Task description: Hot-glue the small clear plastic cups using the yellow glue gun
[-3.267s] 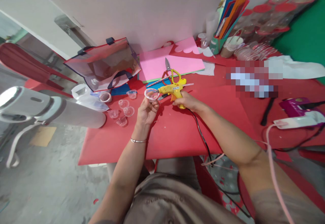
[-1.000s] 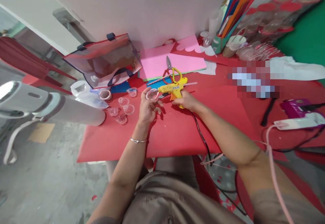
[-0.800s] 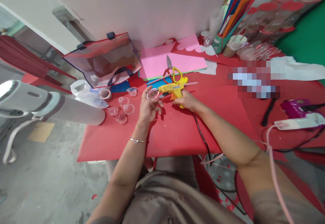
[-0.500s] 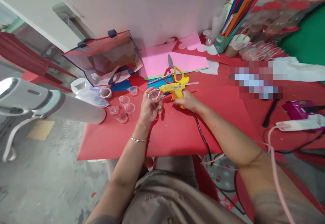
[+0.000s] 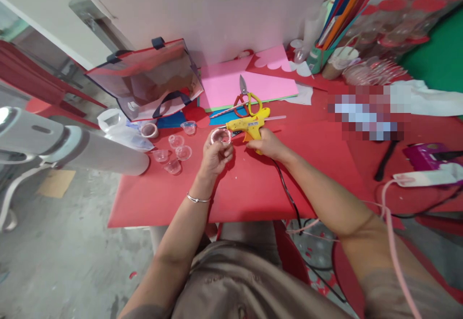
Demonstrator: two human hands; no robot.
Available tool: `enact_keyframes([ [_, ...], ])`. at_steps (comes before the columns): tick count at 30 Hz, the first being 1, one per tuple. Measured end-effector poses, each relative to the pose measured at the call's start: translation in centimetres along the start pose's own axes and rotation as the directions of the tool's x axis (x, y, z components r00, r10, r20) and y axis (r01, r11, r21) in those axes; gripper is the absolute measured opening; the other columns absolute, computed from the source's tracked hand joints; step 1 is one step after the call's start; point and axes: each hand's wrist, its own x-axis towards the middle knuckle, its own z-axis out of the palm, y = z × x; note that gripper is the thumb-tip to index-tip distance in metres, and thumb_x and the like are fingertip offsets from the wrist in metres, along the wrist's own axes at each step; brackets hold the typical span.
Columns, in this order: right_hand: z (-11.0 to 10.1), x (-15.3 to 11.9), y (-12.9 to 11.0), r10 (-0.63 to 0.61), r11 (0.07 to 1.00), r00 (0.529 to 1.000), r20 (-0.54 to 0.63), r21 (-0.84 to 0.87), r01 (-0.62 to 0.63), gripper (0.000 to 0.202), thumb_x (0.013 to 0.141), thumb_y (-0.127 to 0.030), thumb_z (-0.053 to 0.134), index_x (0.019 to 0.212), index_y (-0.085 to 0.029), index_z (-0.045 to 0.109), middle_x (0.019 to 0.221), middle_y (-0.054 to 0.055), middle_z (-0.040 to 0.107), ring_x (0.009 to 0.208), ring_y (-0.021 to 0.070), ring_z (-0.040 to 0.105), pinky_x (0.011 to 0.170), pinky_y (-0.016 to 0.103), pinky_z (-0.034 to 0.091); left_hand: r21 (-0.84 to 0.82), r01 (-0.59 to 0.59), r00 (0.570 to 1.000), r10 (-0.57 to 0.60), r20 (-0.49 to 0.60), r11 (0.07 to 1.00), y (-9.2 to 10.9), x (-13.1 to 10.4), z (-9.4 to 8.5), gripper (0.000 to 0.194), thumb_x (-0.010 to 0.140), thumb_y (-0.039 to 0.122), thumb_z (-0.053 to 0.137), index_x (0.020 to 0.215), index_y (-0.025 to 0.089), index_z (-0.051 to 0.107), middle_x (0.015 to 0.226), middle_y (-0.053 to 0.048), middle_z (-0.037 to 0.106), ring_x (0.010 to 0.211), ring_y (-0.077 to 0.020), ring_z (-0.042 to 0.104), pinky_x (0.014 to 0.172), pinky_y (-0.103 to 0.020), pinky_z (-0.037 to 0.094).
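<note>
In my left hand point(image 5: 216, 156) is a small clear plastic cup point(image 5: 221, 137), its round rim facing up and my fingers closed on its side. My right hand point(image 5: 269, 144) grips the handle of a yellow hot glue gun point(image 5: 248, 125), with a clear glue stick point(image 5: 278, 117) poking out of its back. The gun's nozzle points left and sits at the far rim of the cup; whether it touches, I cannot tell. Several more clear plastic cups point(image 5: 183, 152) stand on the red table to the left of my left hand.
Scissors point(image 5: 243, 85) with red and yellow handles lie behind the glue gun, by pink paper point(image 5: 224, 80). A clear bag point(image 5: 144, 82) and a large white flask point(image 5: 108, 147) are on the left. A power strip point(image 5: 427, 177) lies at right on the red table point(image 5: 173, 208).
My left hand has turned, and the cup's opening now shows more fully, tipped upward. The glue gun in my right hand has hardly moved.
</note>
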Motion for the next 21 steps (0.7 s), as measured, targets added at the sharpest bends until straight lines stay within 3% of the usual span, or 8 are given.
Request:
enact_keyframes([
  [5,0.15,-0.14,-0.40,-0.016,0.999,1.000,-0.018,0.034,0.016,0.030,0.064,-0.024,0.068,0.093,-0.022,0.071,0.067,-0.001,0.055,0.061,0.0160,0.046,0.054,0.030,0.033,-0.023,-0.027,0.999,0.026,-0.025,0.999,0.02,0.14,0.21,0.035,0.065,0.016,0.073,0.097,0.023,0.060,0.072,0.006,0.054,0.045,-0.0043,0.037,0.037,-0.020,0.020],
  [11,0.22,0.10,0.22,0.036,0.995,0.998,-0.058,0.090,-0.031,0.022,0.063,-0.029,0.073,0.083,-0.023,0.065,0.065,-0.003,0.051,0.057,0.0146,0.043,0.053,0.031,0.031,-0.017,-0.067,0.996,0.066,-0.054,0.998,0.26,0.18,0.19,0.035,0.066,0.020,0.074,0.098,0.023,0.059,0.076,0.005,0.059,0.044,-0.0039,0.040,0.036,-0.020,0.020],
  [17,0.14,0.13,-0.06,0.077,0.965,0.992,-0.099,0.256,-0.049,0.031,0.060,-0.033,0.077,0.086,-0.023,0.061,0.064,-0.004,0.049,0.057,0.0135,0.040,0.054,0.030,0.030,0.046,-0.131,0.989,0.134,-0.066,0.990,-0.54,0.34,0.14,0.044,0.066,0.020,0.079,0.106,0.026,0.059,0.091,0.003,0.066,0.050,-0.0052,0.047,0.039,-0.020,0.029],
  [21,0.18,-0.19,-0.47,0.076,0.959,0.997,-0.035,0.277,-0.063,0.033,0.061,-0.035,0.080,0.085,-0.023,0.062,0.065,-0.004,0.049,0.058,0.0134,0.040,0.055,0.030,0.030,0.025,-0.208,0.972,0.209,-0.109,0.978,-0.67,0.98,-0.39,0.047,0.068,0.021,0.078,0.111,0.028,0.061,0.101,0.001,0.069,0.057,-0.0071,0.054,0.043,-0.021,0.036],
])
